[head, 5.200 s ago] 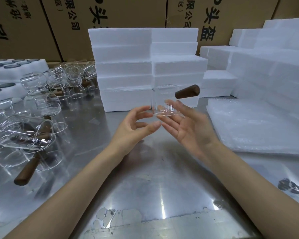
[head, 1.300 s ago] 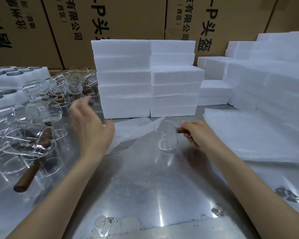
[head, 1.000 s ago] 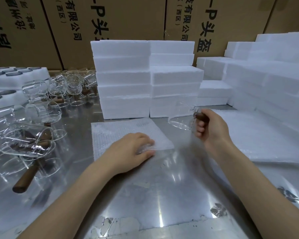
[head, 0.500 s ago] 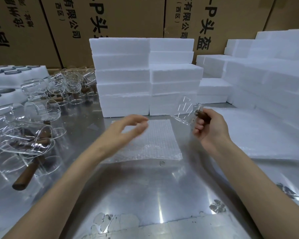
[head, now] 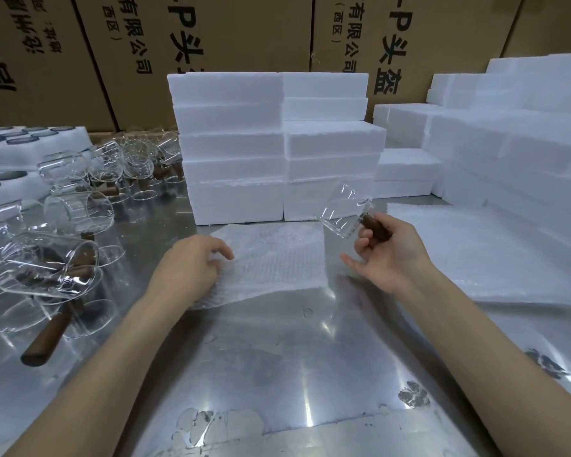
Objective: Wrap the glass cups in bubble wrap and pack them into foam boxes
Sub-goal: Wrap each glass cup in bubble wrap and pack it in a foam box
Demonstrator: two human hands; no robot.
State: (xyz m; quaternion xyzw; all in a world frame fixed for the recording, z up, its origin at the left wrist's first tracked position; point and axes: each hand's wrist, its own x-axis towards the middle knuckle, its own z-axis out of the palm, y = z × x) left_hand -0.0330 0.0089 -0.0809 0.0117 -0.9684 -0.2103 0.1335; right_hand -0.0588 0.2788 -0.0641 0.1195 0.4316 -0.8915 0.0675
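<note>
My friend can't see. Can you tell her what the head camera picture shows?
A right hand holds a glass cup by its wooden handle above a bubble wrap sheet that the left hand rests on. Stacked foam boxes stand behind.

Clear glossy glass cup (head: 343,211) with a brown wooden handle (matt), bubbled plastic wrap (head: 277,262), scuffed reflective metal table (head: 277,357).

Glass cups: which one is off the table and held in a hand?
The glass cup held by its wooden handle in the right hand, above the bubble wrap sheet. The other glass cups lie or stand on the table at left.
</note>
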